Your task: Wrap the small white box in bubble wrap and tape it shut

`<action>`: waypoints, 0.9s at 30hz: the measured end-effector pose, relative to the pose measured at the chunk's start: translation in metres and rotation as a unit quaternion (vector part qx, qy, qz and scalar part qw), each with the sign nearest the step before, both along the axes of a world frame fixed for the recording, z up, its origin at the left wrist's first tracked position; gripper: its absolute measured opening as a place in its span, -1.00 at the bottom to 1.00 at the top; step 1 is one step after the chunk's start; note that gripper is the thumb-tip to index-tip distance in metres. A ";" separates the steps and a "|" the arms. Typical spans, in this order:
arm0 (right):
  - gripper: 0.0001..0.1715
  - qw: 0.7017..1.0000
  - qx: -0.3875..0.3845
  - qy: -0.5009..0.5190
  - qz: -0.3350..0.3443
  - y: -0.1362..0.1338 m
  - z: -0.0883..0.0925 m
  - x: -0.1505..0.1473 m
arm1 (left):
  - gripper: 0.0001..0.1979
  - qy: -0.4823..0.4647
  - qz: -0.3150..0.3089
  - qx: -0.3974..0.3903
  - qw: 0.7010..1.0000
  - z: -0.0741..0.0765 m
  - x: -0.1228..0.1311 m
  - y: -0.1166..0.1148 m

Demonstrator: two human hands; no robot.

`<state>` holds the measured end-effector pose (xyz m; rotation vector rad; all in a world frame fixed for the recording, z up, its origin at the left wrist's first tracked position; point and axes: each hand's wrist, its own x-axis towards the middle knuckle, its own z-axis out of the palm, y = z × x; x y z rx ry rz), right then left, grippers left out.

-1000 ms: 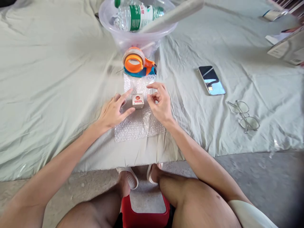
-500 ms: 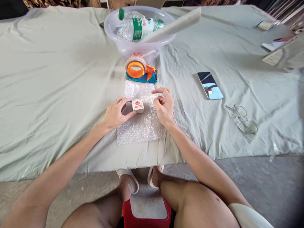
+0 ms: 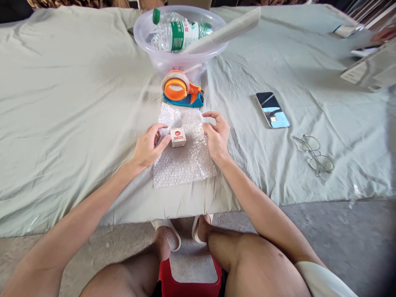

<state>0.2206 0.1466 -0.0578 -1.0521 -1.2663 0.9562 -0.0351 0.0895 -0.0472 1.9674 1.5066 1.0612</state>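
Observation:
A small white box (image 3: pixel 178 137) with red print on top sits on a sheet of bubble wrap (image 3: pixel 185 169) spread over the cloth. Just left of the box is my left hand (image 3: pixel 150 146), open, thumb and forefinger apart; the thumb tip is close to the box's side, and I cannot tell whether it touches. My right hand (image 3: pixel 218 138) has its fingers curled at the right edge of the wrap, which seems caught by the thumb; the forefinger stretches above. A tape dispenser (image 3: pixel 182 88), orange and blue, stands at the wrap's far edge.
Behind the dispenser is a clear plastic basin (image 3: pixel 148 47) with bottles (image 3: pixel 185 35) and a pale roll (image 3: pixel 229 31). To the right lie a phone (image 3: pixel 272 110) and glasses (image 3: pixel 314 152). Farther right is a carton (image 3: pixel 371 68), with part of another person's hand (image 3: pixel 383 35) behind it.
My left fingers have come off the box. My right hand has shifted slightly right, and the wrap's near right corner has moved with it. Another person's hand has appeared at the far right.

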 end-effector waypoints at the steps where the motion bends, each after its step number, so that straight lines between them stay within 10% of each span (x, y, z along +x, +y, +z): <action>1: -0.75 1.000 -0.004 0.012 0.006 0.002 -0.001 0.000 | -0.65 -0.026 0.003 0.005 1.000 -0.001 0.000 0.001; 12: -0.36 0.974 -0.043 0.156 0.156 0.009 -0.005 0.004 | -0.76 -0.082 0.002 0.038 0.996 0.000 0.002 0.005; 20: -0.47 0.984 0.121 -0.021 0.127 -0.002 -0.007 -0.011 | -0.72 -0.087 0.010 0.030 0.996 -0.005 0.004 0.005; 27: -0.76 0.928 0.227 -0.211 0.208 -0.013 0.000 -0.010 | -0.76 -0.117 0.011 0.055 0.992 -0.004 0.007 0.003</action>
